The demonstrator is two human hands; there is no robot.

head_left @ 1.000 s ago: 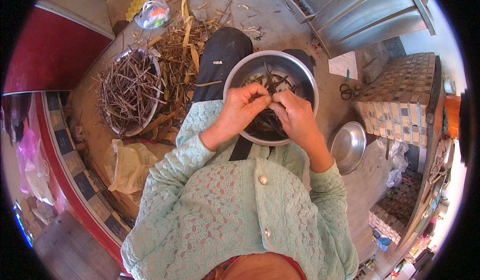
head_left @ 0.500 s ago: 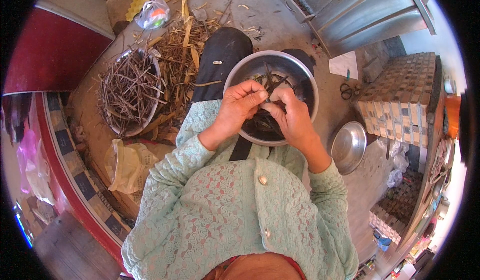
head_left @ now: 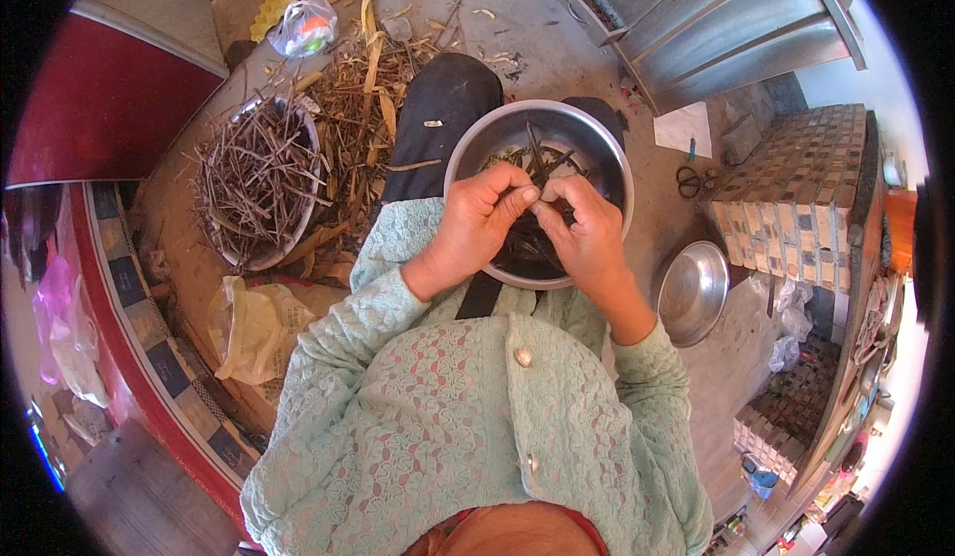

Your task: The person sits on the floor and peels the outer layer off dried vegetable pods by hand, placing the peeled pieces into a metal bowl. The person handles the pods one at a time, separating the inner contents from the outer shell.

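Observation:
A wide metal bowl rests on my lap. Inside lie dark, slender, pod-like pieces with some greenish bits. Over the middle of it, my left hand and my right hand meet fingertip to fingertip. Both are closed in a pinch, thumbs against forefingers. What sits between the fingertips is small and mostly covered; a dark slender piece shows just beyond them, and I cannot tell whether it is held or lies in the bowl.
At the left stands a basin heaped with dry twigs; more sticks and husks litter the floor beside it. A yellowish sack lies nearer. On the right are an empty metal basin, scissors and a brick-patterned block.
Both hands have shifted slightly and stay pinched together over the bowl. My left wrist has moved a little to the right. The dark piece beyond the fingertips shows more plainly.

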